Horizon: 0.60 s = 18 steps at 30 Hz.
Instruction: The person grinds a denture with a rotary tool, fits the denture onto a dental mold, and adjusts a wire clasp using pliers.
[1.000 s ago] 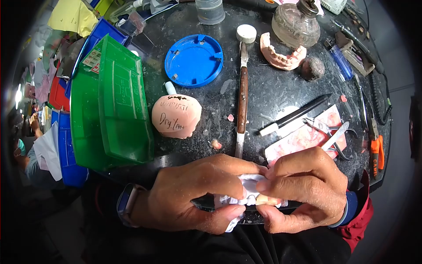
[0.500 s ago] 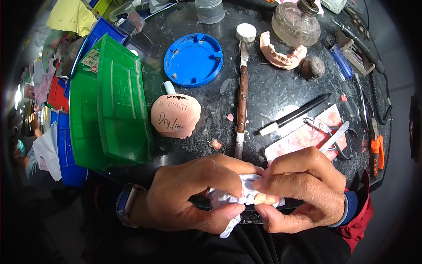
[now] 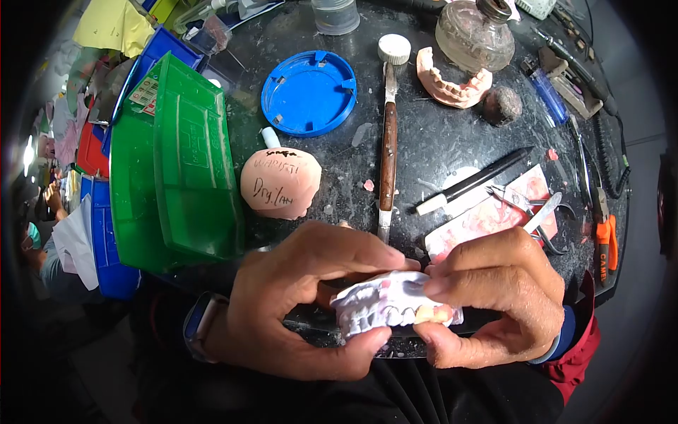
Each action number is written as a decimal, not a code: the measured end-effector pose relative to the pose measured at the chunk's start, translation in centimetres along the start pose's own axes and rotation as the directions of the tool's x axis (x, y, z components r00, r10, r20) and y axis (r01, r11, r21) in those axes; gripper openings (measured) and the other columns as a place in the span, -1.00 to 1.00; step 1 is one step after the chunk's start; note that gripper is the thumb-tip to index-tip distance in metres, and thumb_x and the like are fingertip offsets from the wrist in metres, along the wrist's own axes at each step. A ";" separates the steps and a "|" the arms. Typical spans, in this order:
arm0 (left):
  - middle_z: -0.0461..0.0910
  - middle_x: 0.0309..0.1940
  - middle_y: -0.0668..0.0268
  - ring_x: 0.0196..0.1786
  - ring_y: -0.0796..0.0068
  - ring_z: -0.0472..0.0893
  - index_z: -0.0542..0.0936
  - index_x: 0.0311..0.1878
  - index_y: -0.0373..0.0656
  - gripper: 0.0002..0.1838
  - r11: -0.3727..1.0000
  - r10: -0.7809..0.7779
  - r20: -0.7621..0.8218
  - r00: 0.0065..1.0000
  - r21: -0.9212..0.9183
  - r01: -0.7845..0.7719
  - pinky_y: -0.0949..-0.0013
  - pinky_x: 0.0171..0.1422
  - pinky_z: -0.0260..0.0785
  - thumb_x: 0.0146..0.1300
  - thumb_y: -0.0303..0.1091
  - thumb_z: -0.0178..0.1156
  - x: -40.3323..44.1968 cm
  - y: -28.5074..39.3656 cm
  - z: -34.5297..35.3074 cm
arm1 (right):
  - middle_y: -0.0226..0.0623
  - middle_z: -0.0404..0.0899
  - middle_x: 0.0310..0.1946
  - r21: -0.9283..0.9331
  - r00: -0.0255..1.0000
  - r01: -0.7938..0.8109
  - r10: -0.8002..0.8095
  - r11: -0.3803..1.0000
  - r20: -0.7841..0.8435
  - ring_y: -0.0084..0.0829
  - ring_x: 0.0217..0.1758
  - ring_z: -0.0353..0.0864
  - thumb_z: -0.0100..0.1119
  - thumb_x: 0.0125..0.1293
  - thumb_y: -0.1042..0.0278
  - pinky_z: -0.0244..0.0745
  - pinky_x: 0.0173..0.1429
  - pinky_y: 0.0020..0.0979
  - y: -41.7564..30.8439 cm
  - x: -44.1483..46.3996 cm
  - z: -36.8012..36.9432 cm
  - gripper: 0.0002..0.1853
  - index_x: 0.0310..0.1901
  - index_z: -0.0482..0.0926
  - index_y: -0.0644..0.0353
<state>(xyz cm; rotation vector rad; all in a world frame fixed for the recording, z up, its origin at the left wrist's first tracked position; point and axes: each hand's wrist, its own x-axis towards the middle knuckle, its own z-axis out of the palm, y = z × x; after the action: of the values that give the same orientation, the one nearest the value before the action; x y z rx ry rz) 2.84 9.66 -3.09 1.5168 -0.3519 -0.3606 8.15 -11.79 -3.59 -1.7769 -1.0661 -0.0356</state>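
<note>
A white dental cast [image 3: 378,300] with a row of teeth is held between both hands near the table's front edge. My left hand [image 3: 304,304] grips its left part, thumb below and fingers behind. My right hand [image 3: 494,304] pinches the right end, where a small yellowish and pink tooth piece [image 3: 432,313] sits against the cast between thumb and fingers. Behind the hands lie a brown-handled knife [image 3: 388,155] and a pink cast [image 3: 281,185] with handwriting on it.
A green bin [image 3: 191,162] stands at the left, beside a blue round lid [image 3: 308,93]. Farther back are a pink tooth model [image 3: 452,85] and a glass burner [image 3: 474,35]. At the right lie a black pen [image 3: 480,180], pliers [image 3: 530,212] and an orange-handled tool [image 3: 606,244].
The fingers of my left hand have lifted and opened wider around the cast, so more of its left part shows. The cast has turned, and its teeth face the camera more.
</note>
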 end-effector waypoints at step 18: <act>0.58 -0.24 -0.08 -0.18 0.40 0.62 0.42 -0.02 -0.63 -0.57 0.991 -0.015 -0.128 0.992 0.129 0.032 0.44 -0.08 0.44 -0.05 -0.70 0.05 -0.1 -0.1 -0.3 | -0.02 0.54 -0.30 0.171 0.990 -0.140 0.135 0.975 0.040 -0.43 -0.34 0.57 0.39 -0.04 0.30 0.46 -0.33 -0.57 0.7 -0.2 0.7 -0.52 -0.17 0.53 0.55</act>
<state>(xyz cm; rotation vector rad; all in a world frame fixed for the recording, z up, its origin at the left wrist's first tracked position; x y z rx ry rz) 2.90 9.98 -3.24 1.6649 -0.2609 -0.2621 8.21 -11.44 -4.58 -1.6929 -0.9340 0.1634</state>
